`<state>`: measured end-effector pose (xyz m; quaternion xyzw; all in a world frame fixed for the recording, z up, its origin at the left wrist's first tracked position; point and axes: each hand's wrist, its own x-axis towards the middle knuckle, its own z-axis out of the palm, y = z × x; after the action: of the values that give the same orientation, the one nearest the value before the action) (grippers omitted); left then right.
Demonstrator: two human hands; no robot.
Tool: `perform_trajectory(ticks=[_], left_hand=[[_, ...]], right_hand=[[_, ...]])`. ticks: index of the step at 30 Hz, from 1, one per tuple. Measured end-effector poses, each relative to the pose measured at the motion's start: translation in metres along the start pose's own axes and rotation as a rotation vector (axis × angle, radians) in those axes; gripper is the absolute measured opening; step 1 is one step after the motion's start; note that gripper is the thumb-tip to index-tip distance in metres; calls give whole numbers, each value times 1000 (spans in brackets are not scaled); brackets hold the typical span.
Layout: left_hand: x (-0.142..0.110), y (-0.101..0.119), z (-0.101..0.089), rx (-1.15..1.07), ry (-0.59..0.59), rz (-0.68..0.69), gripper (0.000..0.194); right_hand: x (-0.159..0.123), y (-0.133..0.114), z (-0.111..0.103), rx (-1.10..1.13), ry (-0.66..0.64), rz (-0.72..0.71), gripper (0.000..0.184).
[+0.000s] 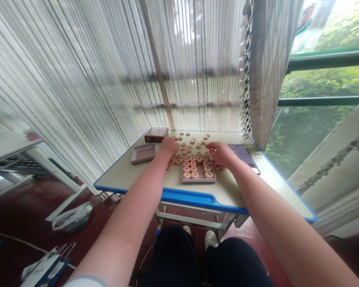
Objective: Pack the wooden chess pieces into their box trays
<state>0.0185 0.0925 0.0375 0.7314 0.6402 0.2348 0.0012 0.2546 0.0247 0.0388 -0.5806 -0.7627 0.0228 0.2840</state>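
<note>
Round wooden Chinese chess pieces (pixel 184 152) with painted characters lie scattered over the far half of the small table (pixel 122 175). A shallow open box (pixel 199 180) near the front edge holds several pieces in rows along its left, back and right, with a bare gap at its front middle. My left hand (pixel 170 146) is left of the scattered pieces, its fingers curled in; what they hold, if anything, is hidden. Over on the right, my right hand (pixel 219 152) reaches above pieces beside the box, fingers bent and apart, with no piece visible in them.
An empty box lid (pixel 144 153) lies at the left, in front of a brown book-like box (pixel 156 134). A phone (pixel 243 157) rests at the right. String curtains (pixel 191 87) hang behind the table. Bags (pixel 72 217) are on the floor at left.
</note>
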Motion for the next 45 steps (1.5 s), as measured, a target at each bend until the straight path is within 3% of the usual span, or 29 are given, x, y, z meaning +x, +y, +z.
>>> perform_trajectory(ticks=[3,6,10,15,25,30,38,45], left_hand=[[-4,-1,-9,64,-94,-54,36],[-6,-2,-11,87,-204,-24,32],[-6,0,-7,29,-115,21,38],[-2,-1,-3,-48,-42,40,33],[1,-9,6,47,-18,78,40],[0,-4,11,118,-140,179,37],[-4,2,9,-2,-37,156,32],[1,0,11,-6,-80,68,29]], right_hand=[[0,0,0,-6,0,-16,31],[0,-1,-2,7,38,-47,29],[-1,-4,-5,17,110,-79,27],[-3,-7,-6,7,98,-72,26],[-2,-9,-7,5,66,-64,25],[-2,-8,-7,10,78,-58,26],[-3,-10,-9,12,60,-33,24],[-3,-7,-7,2,86,-58,24]])
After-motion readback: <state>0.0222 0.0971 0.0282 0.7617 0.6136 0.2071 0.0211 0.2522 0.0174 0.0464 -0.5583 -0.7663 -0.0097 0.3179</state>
